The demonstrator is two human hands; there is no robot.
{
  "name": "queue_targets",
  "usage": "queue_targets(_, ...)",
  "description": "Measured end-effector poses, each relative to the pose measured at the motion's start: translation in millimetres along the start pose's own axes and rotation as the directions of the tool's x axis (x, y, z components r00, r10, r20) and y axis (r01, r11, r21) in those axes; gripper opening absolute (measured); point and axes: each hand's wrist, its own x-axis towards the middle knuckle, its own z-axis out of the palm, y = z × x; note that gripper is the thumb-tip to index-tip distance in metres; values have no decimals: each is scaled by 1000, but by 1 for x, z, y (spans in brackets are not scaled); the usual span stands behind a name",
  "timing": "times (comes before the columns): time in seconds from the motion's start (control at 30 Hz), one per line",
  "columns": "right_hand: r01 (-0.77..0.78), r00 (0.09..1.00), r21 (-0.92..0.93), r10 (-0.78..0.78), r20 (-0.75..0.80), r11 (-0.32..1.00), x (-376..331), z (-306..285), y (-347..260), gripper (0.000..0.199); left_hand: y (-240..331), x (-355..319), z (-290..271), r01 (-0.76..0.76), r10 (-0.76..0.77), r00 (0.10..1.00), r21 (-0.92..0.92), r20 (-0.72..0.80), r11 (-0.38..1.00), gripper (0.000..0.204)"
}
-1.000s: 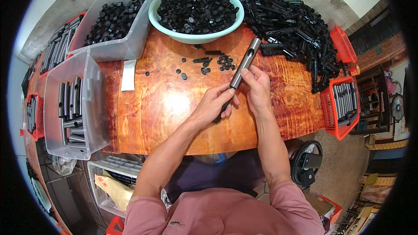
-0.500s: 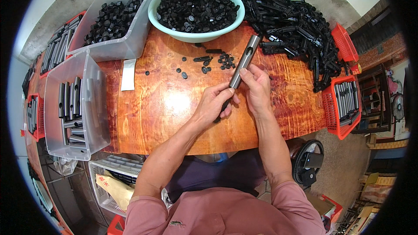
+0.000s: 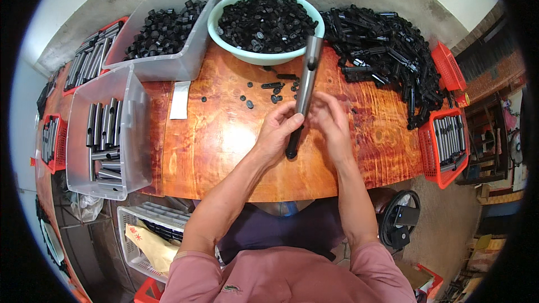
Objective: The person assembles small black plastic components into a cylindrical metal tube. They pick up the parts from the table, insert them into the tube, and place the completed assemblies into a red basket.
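My left hand (image 3: 279,128) is closed round a silver metal tube (image 3: 308,78) with an oval hole near its upper end. A black plastic part (image 3: 292,145) sticks out of the tube's lower end, below my thumb. The tube stands tilted over the middle of the table, its top reaching the basin's rim. Just right of the tube is my right hand (image 3: 332,123), fingers bent and slightly apart; its fingertips are partly hidden behind the tube and blurred. Beyond my hands, small black caps (image 3: 250,104) and short black pieces (image 3: 272,85) lie on the wood.
A pale green basin (image 3: 250,56) of black caps stands at the back, beside a clear bin (image 3: 185,67) of black plugs. Black plastic parts (image 3: 387,50) are heaped at the back right. Tubes fill a clear box (image 3: 137,151) at left and a red basket (image 3: 429,151) at right.
The tube has swung more upright, and its black lower end shows more. My right hand has let go of the tube and moved slightly away. The whole view has shifted a little.
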Motion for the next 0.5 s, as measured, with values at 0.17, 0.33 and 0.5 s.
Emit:
queue_targets(0.17,-55,978,-408,131,162,912,-43,11,-5,36,10,-3,-9,-75,78,997,141,-22,987,39)
queue_targets(0.33,-198,935,-417,298,190,887,-73,19,-2,23,28,4,-2,-145,115,985,-250,-131,957,75)
queue_targets(0.5,-212,942,-343,284,176,915,-91,31,4,38,37,7,-39,-247,81,934,-466,-347,850,56)
